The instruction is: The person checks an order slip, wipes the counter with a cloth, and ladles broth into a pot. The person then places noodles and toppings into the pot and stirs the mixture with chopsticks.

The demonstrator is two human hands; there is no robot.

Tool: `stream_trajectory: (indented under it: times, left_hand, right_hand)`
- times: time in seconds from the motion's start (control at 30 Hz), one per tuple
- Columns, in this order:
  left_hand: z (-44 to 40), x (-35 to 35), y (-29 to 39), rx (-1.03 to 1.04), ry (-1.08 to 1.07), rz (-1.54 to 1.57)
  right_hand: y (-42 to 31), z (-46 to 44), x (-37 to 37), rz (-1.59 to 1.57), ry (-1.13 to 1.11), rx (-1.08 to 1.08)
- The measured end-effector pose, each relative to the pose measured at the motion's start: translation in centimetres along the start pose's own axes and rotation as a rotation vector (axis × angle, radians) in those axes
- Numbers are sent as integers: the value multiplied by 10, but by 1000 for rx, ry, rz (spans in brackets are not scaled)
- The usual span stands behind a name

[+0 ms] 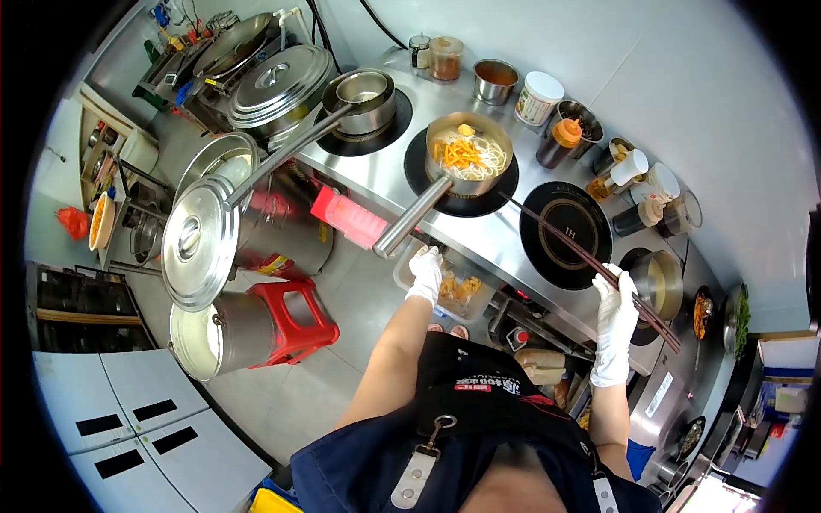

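Note:
My gloved right hand (615,308) holds a pair of long dark chopsticks (575,249), whose thin tips reach the counter edge beside the saucepan. The steel saucepan (505,137) sits on the middle cooking plate, with white noodles and orange strips (459,154) inside. Its long handle (415,216) points down and left. Below that handle, my gloved left hand (426,267) has its fingers bent together at the rim of a clear plastic tub (481,305) with yellow-orange pieces in it. What its fingers grip cannot be made out.
A black round cooking plate (566,236) lies right of the saucepan. Jars and sauce bottles (560,141) line the wall. Another pot (657,282) stands at the right. Large lidded pots (201,244) and a red stool (295,321) are at the left.

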State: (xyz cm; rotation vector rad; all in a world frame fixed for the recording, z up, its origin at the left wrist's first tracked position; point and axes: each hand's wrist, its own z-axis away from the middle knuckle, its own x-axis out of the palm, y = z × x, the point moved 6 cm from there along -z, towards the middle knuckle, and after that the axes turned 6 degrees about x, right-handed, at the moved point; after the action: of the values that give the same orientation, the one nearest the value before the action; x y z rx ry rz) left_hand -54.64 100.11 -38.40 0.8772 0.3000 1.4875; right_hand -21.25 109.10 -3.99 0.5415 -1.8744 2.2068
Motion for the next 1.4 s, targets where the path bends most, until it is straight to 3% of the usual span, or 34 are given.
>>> stream_trajectory:
  times: [0.3,0.37,0.43,0.47,0.57,0.6,0.63,0.7,0.77,0.93,1.03,1.23,1.4]
  left_hand:
    - [-7,-3,-2,46,-77,-144]
    - [-32,-17,-8,292,104,-275]
    - [-26,-19,16,220,-90,-331]
    - [30,-6,56,87,-20,-178]
    - [-30,-48,76,-7,-148,-202]
    - [-11,-46,108,138,-339,-150]
    - [-51,-68,109,2,-486,-233]
    - [-5,-44,165,-137,-433,-306]
    - [45,-17,200,-209,-552,-300]
    - [105,27,228,-258,-792,-491]
    - [94,29,221,-229,-826,-640]
    - [95,30,219,-271,-787,-575]
    - [97,30,220,-319,-770,-561]
  right_hand:
    - [4,-8,8,50,-50,-38]
    - [2,-13,14,105,-74,-103]
    - [-8,-14,27,247,-110,-127]
    - [-18,-12,40,312,-118,-173]
    - [-31,-22,61,467,-144,-238]
    - [-30,-27,68,488,-138,-248]
    - [-29,-32,75,509,-132,-254]
    - [-28,-43,98,619,-175,-378]
    - [-13,-56,118,702,-185,-454]
    - [50,-93,165,699,-300,-328]
    - [77,-102,192,628,-331,-243]
    - [91,-109,208,693,-354,-154]
    - [70,-110,173,682,-151,-200]
